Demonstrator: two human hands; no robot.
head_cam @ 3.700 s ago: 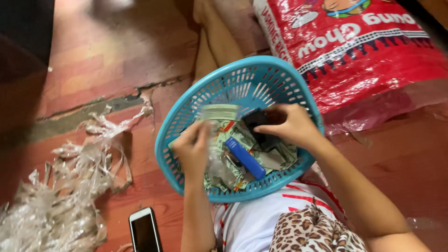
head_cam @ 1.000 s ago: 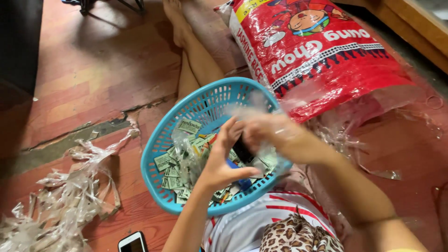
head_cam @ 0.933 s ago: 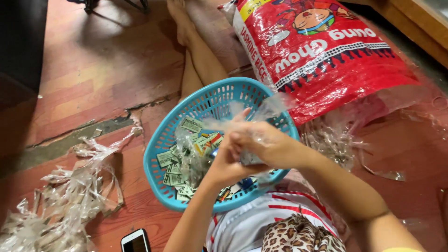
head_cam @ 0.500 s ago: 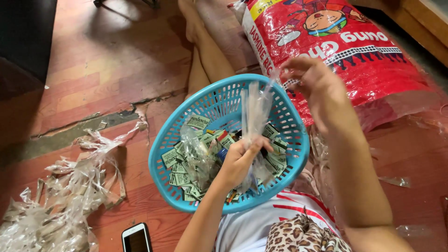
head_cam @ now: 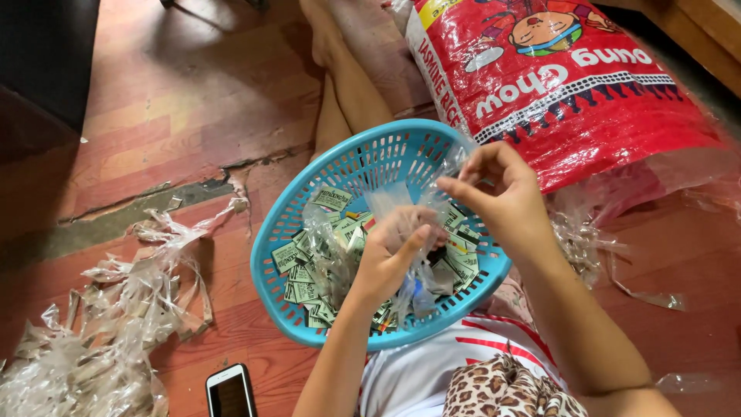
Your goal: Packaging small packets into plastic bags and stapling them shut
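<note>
Clear plastic film [head_cam: 421,202], crinkled and see-through, stretches between two bare hands above a turquoise basket [head_cam: 309,202] on a red wooden floor [head_cam: 177,100]. The left hand [head_cam: 390,259] hovers over the middle of the basket, its fingers closed around the lower part of the film. The right hand [head_cam: 498,193] sits over the basket's right rim, its fingers pinching the upper end of the same film near the far wall of the basket. Inside the basket lies a loose heap of small green-and-white paper packets [head_cam: 301,274], mixed with more scraps of clear wrapping. Left of the basket, a long pile of torn clear plastic strips [head_cam: 116,309] spreads across the floor. A white phone [head_cam: 230,391] lies screen up just below the basket's near-left edge. Behind the basket, to its right, a large red sack [head_cam: 571,77] lies on its side, with crumpled clear plastic at its lower edge. A bare leg [head_cam: 343,93] stretches away beyond the basket's far rim.
</note>
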